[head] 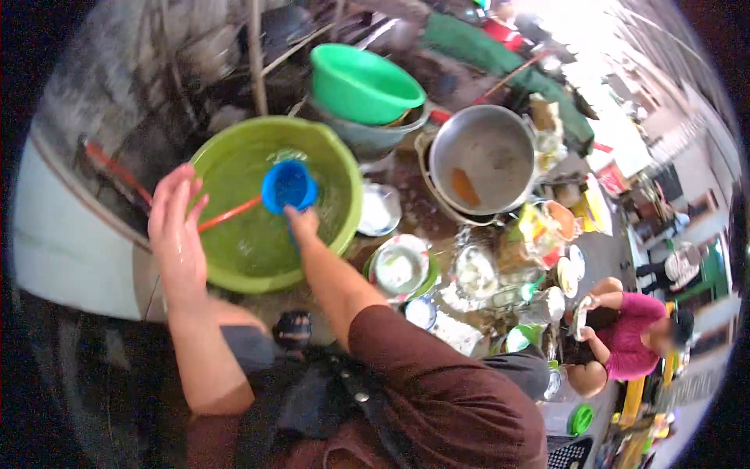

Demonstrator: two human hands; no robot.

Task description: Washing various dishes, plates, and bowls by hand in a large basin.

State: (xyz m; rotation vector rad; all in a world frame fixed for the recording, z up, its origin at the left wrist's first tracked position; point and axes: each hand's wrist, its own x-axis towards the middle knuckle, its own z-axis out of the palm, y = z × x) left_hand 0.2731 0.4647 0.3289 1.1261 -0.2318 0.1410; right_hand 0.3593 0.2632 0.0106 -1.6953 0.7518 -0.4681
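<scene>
A large olive-green plastic basin (258, 280) holding water stands before me. My right hand (303, 225) grips the handle of a blue plastic dipper (289, 184), which is over the basin's water. My left hand (177, 234) is raised at the basin's left rim, wet, with its fingers extended and nothing seen in it. An orange-red stick (229, 214) shows across the left part of the basin, running from beside my left hand towards the dipper. Whether the dipper touches the water is not plain.
Right of the basin are a white bowl (378, 208), stacked bowls (401, 267) and a large metal pot (483, 161). Behind stands a bright green basin (366, 85). Several dishes and plastic bags lie further right, near a seated person in a magenta shirt (638, 334).
</scene>
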